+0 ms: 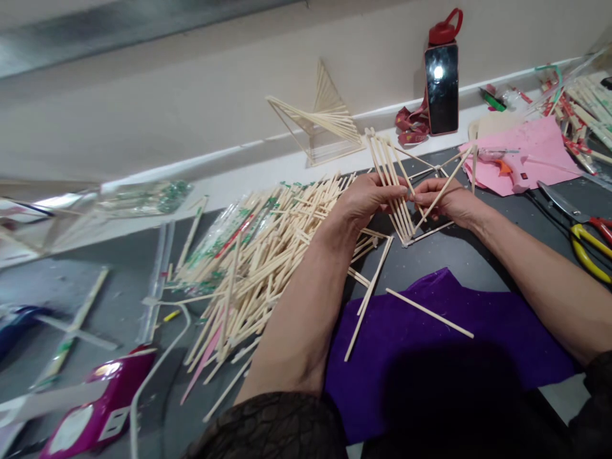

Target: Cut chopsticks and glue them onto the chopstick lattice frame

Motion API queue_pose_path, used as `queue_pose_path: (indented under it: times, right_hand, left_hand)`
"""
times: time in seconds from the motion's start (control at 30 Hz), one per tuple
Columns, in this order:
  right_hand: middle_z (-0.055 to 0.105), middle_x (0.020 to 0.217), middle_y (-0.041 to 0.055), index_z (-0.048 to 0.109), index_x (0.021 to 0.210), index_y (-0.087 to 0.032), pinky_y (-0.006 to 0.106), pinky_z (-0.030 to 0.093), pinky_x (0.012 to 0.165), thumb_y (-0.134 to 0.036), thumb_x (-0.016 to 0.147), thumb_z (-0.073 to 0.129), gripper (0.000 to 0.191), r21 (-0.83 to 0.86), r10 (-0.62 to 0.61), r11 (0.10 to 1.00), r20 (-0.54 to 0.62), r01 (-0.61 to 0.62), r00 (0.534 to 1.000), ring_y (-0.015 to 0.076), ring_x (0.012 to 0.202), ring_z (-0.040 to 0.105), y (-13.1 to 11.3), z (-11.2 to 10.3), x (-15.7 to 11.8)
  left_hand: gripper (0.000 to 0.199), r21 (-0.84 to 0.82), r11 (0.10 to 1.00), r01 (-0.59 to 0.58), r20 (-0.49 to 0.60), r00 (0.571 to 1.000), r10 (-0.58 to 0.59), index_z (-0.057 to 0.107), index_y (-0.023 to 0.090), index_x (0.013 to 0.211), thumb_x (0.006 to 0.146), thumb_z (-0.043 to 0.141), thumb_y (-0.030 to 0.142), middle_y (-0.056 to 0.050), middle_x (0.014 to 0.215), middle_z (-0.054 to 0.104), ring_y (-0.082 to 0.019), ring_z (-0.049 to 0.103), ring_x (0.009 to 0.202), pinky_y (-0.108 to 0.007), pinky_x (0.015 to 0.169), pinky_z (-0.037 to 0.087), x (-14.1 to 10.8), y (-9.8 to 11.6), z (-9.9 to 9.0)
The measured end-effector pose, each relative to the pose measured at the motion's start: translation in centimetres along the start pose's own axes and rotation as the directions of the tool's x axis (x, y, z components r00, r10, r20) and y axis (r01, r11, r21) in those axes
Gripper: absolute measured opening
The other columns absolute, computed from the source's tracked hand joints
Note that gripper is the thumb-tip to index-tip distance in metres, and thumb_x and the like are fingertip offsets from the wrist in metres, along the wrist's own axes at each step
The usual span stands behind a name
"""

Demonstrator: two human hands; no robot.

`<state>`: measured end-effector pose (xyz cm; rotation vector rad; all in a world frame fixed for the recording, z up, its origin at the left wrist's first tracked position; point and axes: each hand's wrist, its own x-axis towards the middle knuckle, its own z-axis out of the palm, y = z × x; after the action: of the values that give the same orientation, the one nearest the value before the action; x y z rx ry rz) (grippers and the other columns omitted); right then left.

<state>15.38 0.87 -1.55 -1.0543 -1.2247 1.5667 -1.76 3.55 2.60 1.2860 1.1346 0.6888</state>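
A frame glued from wooden chopsticks (388, 185) stands on the grey table, with a slanted row of sticks on its left side. My left hand (370, 194) is closed around that row, thumb in front. Between the thumb and fingers of my right hand (442, 199) is a single chopstick (405, 171), which slants down beside the row. Part of the frame is hidden behind both hands. Left of my left forearm lies a large heap of loose chopsticks (272, 261). One loose stick (429, 312) rests on a purple cloth (363, 395) in front of me.
Against the wall stands a finished-looking twisted stick model (315, 121). A phone (442, 89) leans on a red-capped bottle (442, 32). To the right are a glue gun (514, 167) on pink felt (545, 143) and yellow-handled scissors (586, 248). A magenta device (105, 398) lies lower left.
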Motion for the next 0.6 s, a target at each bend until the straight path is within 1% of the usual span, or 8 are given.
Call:
queue_pose_path:
  times: [0.13, 0.2, 0.3, 0.43, 0.53, 0.6]
  right_hand:
    - [0.06, 0.062, -0.0022, 0.063, 0.072, -0.014, 0.017, 0.037, 0.041, -0.015, 0.078, 0.068, 0.008, 0.09, -0.045, 0.995, -0.04, 0.048, 0.998, 0.0054, 0.049, 0.051, -0.17, 0.16, 0.29]
    - [0.06, 0.062, -0.0025, 0.062, 0.073, -0.014, 0.016, 0.038, 0.042, -0.015, 0.078, 0.068, 0.008, 0.131, -0.036, 0.99, -0.059, 0.043, 0.998, 0.0054, 0.051, 0.052, -0.26, 0.3, 0.47]
    - [0.058, 0.061, -0.0033, 0.063, 0.074, -0.015, 0.016, 0.037, 0.042, -0.016, 0.078, 0.069, 0.007, 0.158, 0.008, 0.988, -0.068, 0.003, 0.998, 0.0054, 0.051, 0.053, -0.31, 0.39, 0.61]
    - [0.056, 0.056, -0.0027, 0.064, 0.071, -0.015, 0.016, 0.029, 0.038, -0.017, 0.077, 0.07, 0.008, 0.092, 0.048, 0.995, -0.036, -0.044, 0.998, 0.0057, 0.048, 0.049, -0.24, 0.29, 0.54]
    - [0.055, 0.054, -0.0024, 0.065, 0.068, -0.015, 0.018, 0.021, 0.036, -0.017, 0.076, 0.069, 0.009, 0.038, 0.074, 0.997, 0.01, -0.074, 0.997, 0.005, 0.044, 0.044, -0.2, 0.18, 0.46]
    - [0.055, 0.054, -0.0027, 0.065, 0.066, -0.016, 0.019, 0.019, 0.036, -0.018, 0.075, 0.069, 0.01, 0.01, 0.08, 0.997, 0.031, -0.081, 0.996, 0.0044, 0.042, 0.04, -0.2, 0.08, 0.46]
  left_hand:
    - [0.032, -0.004, 1.0, -0.01, 0.021, 1.0, 0.01, 0.066, 0.011, 0.081, 0.053, 0.078, 0.02, 0.0, 0.064, 0.062, -0.008, 0.049, 0.053, -0.022, 0.049, 0.031, 0.05, -0.06, -0.07]
    - [0.033, -0.003, 1.0, -0.012, 0.019, 1.0, 0.012, 0.066, 0.011, 0.082, 0.053, 0.078, 0.021, 0.0, 0.065, 0.062, -0.008, 0.049, 0.054, -0.022, 0.049, 0.032, 0.07, -0.1, -0.11]
    - [0.032, 0.0, 1.0, -0.007, 0.016, 1.0, 0.007, 0.066, 0.012, 0.081, 0.053, 0.078, 0.022, 0.0, 0.066, 0.062, -0.008, 0.05, 0.055, -0.022, 0.049, 0.032, 0.1, -0.18, -0.16]
    - [0.033, -0.022, 1.0, -0.005, 0.029, 1.0, 0.005, 0.064, 0.012, 0.08, 0.052, 0.078, 0.021, 0.0, 0.066, 0.062, -0.008, 0.05, 0.054, -0.021, 0.048, 0.032, 0.03, -0.21, -0.17]
    - [0.033, -0.032, 0.999, 0.001, 0.018, 1.0, 0.0, 0.063, 0.012, 0.079, 0.051, 0.078, 0.02, 0.001, 0.063, 0.061, -0.007, 0.049, 0.052, -0.021, 0.048, 0.032, -0.08, -0.11, -0.16]
    - [0.032, -0.029, 1.0, 0.003, 0.009, 1.0, -0.003, 0.063, 0.013, 0.079, 0.052, 0.078, 0.02, 0.002, 0.062, 0.06, -0.008, 0.049, 0.052, -0.021, 0.049, 0.033, -0.12, -0.04, -0.17]
